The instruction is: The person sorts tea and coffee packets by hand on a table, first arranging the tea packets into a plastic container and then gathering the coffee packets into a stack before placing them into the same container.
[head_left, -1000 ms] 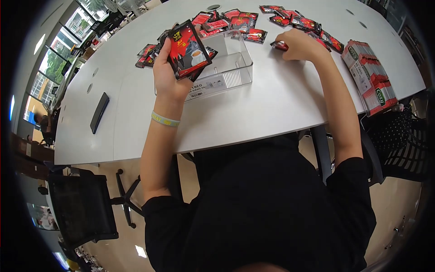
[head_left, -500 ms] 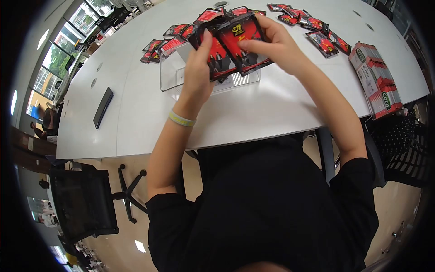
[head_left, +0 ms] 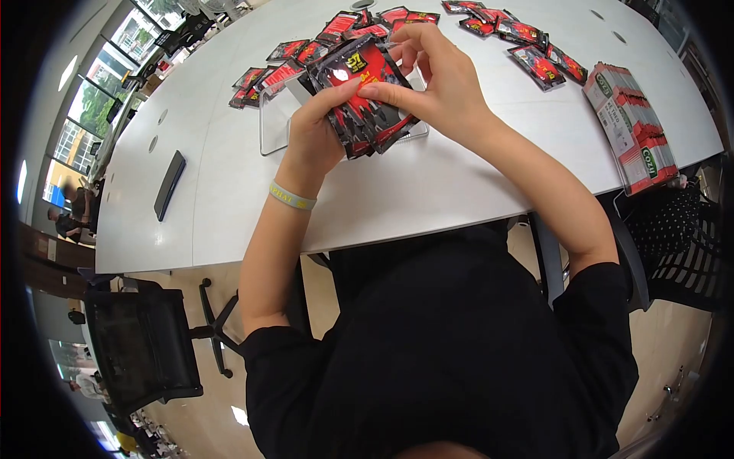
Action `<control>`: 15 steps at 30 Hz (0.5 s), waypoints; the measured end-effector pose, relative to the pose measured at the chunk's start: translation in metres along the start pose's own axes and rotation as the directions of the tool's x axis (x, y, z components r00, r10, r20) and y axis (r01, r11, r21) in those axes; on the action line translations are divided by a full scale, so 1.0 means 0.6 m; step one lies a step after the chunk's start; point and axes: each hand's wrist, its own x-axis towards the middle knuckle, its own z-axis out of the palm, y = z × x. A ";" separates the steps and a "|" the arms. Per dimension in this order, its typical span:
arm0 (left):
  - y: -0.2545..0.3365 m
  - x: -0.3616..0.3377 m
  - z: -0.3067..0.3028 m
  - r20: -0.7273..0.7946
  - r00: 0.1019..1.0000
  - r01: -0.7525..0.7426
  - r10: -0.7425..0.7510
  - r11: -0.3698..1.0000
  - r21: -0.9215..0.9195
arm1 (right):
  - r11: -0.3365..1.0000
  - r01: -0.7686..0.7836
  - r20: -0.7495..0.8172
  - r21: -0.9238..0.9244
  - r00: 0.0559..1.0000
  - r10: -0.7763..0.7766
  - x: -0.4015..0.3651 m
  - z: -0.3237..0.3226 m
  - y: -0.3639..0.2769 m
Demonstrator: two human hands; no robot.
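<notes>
A stack of red and black G7 coffee sachets [head_left: 359, 96] is held up over the table, front faces toward me. My left hand [head_left: 315, 130] is closed around the stack's left and lower side, its thumb lying across the top sachet. With its thumb pressed on the top sachet and its fingers curled by the upper right edge, my right hand [head_left: 447, 88] grips the stack too. Behind and below the sachets stands a clear plastic container [head_left: 273, 131], mostly hidden by the stack and my hands.
Loose sachets [head_left: 287, 50] lie behind the container, and another scattered group [head_left: 537, 65] lies at the back right. A clear holder of red and white COZY packets [head_left: 631, 126] stands near the right edge. A dark flat device [head_left: 170, 185] rests on the left.
The sachets were fanned apart in two portions between my hands; now they sit together in one stack. My hands have come closer together, and the stack has shifted slightly left and down.
</notes>
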 end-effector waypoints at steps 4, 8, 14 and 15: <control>-0.002 0.012 -0.009 -0.042 0.996 0.077 -0.074 0.994 0.075 | 0.994 0.110 -0.079 -0.010 0.991 -0.111 0.004 -0.003 -0.006; 0.007 0.020 -0.020 0.039 0.977 -0.212 0.212 0.977 -0.007 | 0.992 -0.053 -0.153 0.117 0.986 0.071 0.028 -0.034 0.023; 0.029 0.022 -0.057 -0.106 0.936 -0.341 0.336 0.939 -0.035 | 0.895 -0.011 0.164 -0.446 0.982 0.094 0.002 -0.043 0.186; 0.022 0.031 -0.070 -0.099 0.929 -0.364 0.356 0.928 -0.079 | 0.880 0.053 0.233 -0.471 0.970 0.066 -0.010 -0.038 0.201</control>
